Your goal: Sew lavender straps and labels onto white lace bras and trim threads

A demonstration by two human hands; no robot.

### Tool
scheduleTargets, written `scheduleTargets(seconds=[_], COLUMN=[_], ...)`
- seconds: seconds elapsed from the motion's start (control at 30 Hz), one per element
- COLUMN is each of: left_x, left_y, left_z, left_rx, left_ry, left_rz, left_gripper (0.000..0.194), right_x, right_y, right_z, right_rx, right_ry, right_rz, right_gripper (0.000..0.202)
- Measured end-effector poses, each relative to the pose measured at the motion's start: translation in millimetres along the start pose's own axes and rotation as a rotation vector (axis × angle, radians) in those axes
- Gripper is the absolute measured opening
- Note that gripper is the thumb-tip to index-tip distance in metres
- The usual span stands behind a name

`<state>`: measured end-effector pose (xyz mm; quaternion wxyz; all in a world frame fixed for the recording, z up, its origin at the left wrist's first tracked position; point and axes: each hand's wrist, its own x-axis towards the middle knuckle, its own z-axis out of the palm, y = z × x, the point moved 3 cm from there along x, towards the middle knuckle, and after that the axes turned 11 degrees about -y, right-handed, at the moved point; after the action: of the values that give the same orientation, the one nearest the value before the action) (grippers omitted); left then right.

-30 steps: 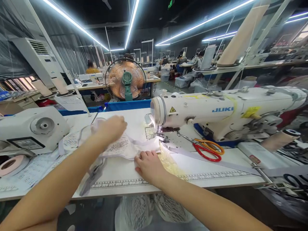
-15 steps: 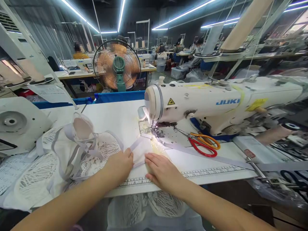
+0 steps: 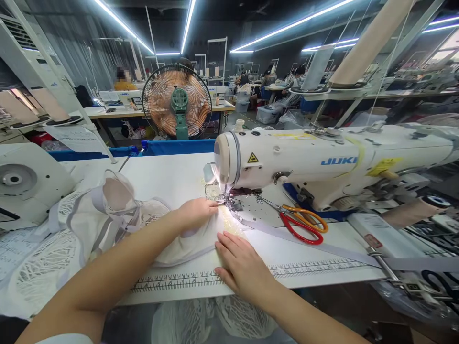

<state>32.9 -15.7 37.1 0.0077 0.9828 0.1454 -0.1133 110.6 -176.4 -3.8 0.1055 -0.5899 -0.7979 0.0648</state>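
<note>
My left hand (image 3: 199, 211) is right by the presser foot (image 3: 226, 197) of the white sewing machine (image 3: 294, 155), fingers pinched on the fabric edge of a white bra (image 3: 202, 244). The bra's pale underside and lilac-grey edging spread from under that hand towards the left. My right hand (image 3: 244, 260) lies flat in front of the needle area, its fingers stretched over the cloth's right edge, holding nothing. A lilac-grey elastic band (image 3: 287, 235) runs from the machine bed to the right.
Scissors with red and orange handles (image 3: 303, 224) lie right of the needle. Lace bra pieces (image 3: 46, 267) are heaped at the left. A printed ruler (image 3: 182, 281) lines the table's front edge. A fan (image 3: 178, 102) stands behind; people sit at machines farther back.
My left hand has moved forward and right, up to the presser foot, drawing the bra fabric along. My right hand has stayed nearly in place. The view has tilted slightly.
</note>
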Motion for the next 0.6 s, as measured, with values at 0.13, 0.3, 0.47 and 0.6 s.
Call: scheduleTargets(seconds=[0.13,0.3,0.47,0.6], left_x=[0.7,15.5,19.3,11.5], left_y=[2.1,8.8,12.8,15.6], left_z=[10.9,14.4,11.9,2.9], left_rx=[-0.018,-0.044,-0.05,-0.063], left_ry=[0.086,0.129,0.104,0.061], left_rz=[-0.064,-0.116,-0.09,-0.032], left_gripper=[0.031,0.021,0.017,0.016], right_x=[0.9,0.5,-4.9,-5.8], right_y=[7.1,22.5,31.9,34.2], right_z=[-2.3,-8.1,-9.1,-7.7], right_rx=[-0.021,-0.028,0.011,0.061], right_ry=[-0.006,-0.001,0.046,0.077], right_rz=[0.05,0.045,-0.011,-0.004], right_gripper=[0.046,0.045,0.041,0.039])
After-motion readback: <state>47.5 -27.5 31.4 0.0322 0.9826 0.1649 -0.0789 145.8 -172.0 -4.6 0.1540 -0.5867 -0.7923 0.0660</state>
